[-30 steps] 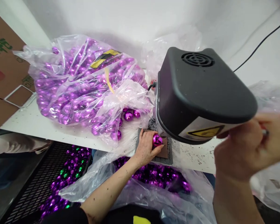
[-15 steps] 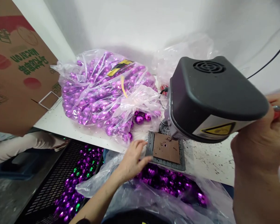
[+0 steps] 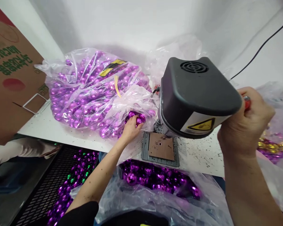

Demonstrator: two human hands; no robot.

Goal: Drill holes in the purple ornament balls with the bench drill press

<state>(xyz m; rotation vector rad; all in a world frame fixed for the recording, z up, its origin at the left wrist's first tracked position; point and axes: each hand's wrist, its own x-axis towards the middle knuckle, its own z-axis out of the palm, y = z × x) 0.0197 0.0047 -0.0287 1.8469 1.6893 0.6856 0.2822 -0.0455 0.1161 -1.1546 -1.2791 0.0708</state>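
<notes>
Head view: left hand (image 3: pixel 131 129) has moved from beside the brown plate (image 3: pixel 161 149) to purple balls (image 3: pixel 141 118) at the clear bag's (image 3: pixel 124 102) opening — whether it grips one, I cannot tell. Right hand (image 3: pixel 241 130) stays clenched on the red handle (image 3: pixel 247 102); the black machine (image 3: pixel 200 89) stands between them.

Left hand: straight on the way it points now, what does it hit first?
The purple balls at the mouth of the clear bag. The left hand looks right up against them, though exact contact is hard to judge.
</notes>
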